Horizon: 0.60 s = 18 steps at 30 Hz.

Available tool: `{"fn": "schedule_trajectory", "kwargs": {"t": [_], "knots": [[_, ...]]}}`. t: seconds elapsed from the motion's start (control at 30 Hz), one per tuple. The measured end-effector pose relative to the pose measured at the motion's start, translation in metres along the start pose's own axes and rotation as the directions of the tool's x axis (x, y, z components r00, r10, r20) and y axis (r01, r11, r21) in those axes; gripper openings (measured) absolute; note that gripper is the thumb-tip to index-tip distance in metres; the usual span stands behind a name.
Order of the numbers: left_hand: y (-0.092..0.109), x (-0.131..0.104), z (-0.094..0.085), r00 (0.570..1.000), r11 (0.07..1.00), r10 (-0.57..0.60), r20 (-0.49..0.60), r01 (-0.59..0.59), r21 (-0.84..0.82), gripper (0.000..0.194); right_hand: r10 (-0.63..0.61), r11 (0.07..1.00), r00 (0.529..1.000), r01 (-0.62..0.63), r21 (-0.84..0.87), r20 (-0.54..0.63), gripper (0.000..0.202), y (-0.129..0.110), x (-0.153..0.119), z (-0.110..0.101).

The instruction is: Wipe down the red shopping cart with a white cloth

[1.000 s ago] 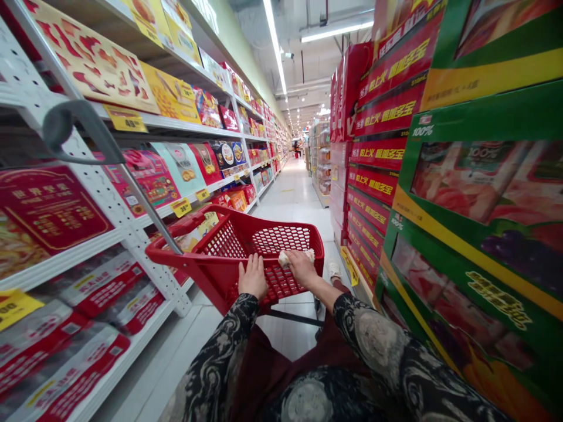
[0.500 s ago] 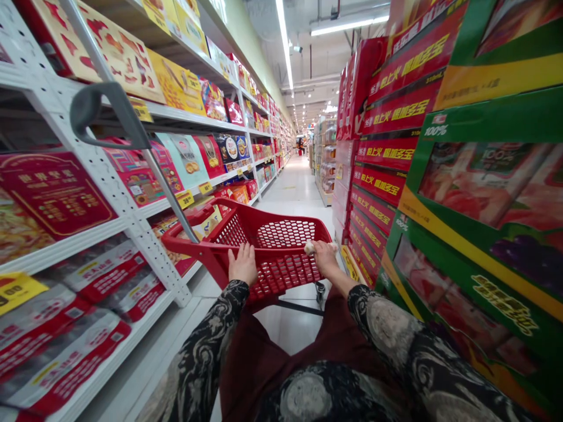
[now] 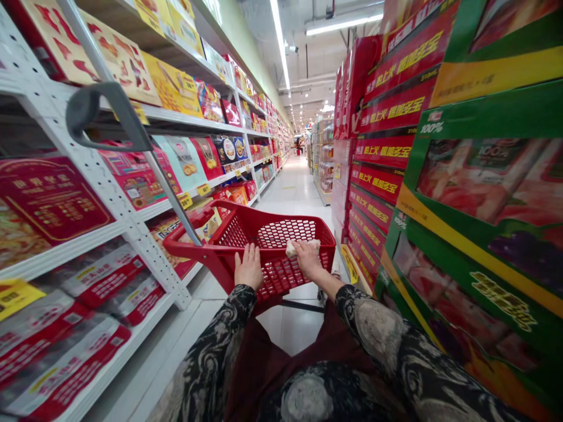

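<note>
A red plastic rolling shopping basket (image 3: 290,234) with perforated walls stands in front of my knees. Its metal pull rod rises at the left to a grey grip (image 3: 109,117). My left hand (image 3: 248,268) rests on the near rim, fingers stretched out flat and holding nothing. Further right on the same rim, my right hand (image 3: 308,261) is closed around a crumpled whitish cloth (image 3: 292,248), which pokes out on both sides of the fingers. Its underside against the rim is hidden.
White shelving (image 3: 153,258) with boxed and bagged goods runs along the left. Stacked red cartons (image 3: 378,176) and green juice cartons (image 3: 479,176) stand close on the right. A tiled aisle (image 3: 292,181) stretches ahead between them, with a distant person (image 3: 298,145) far down it.
My right hand has slid leftward along the basket rim with the cloth, away from the right corner. My left hand stays on the rim, slightly further right in view.
</note>
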State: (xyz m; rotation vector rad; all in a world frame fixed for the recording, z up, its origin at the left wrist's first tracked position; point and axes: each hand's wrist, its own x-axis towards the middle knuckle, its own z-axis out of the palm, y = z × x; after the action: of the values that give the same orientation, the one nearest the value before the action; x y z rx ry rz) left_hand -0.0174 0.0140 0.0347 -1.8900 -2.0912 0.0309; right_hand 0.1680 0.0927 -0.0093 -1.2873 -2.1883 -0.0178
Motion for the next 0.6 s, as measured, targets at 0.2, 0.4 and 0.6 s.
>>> {"fn": "schedule_trajectory", "kwargs": {"t": [0.2,0.4,0.6], "knots": [[0.004,0.001,0.002,1.0,0.999,-0.019,-0.007,0.018,-0.027,0.072,0.128,0.99,0.991,-0.129,-0.048,-0.025,0.045,0.008,-0.003,-0.009],[0.005,-0.002,0.0,1.0,1.0,-0.005,-0.017,0.005,-0.015,0.069,0.008,0.999,1.0,-0.009,0.039,0.01,0.045,-0.047,0.011,0.005],[0.002,-0.006,0.003,0.999,0.999,0.006,-0.052,-0.008,-0.031,0.068,-0.058,0.99,0.998,0.059,0.125,-0.012,0.046,-0.041,0.012,0.006]]}}
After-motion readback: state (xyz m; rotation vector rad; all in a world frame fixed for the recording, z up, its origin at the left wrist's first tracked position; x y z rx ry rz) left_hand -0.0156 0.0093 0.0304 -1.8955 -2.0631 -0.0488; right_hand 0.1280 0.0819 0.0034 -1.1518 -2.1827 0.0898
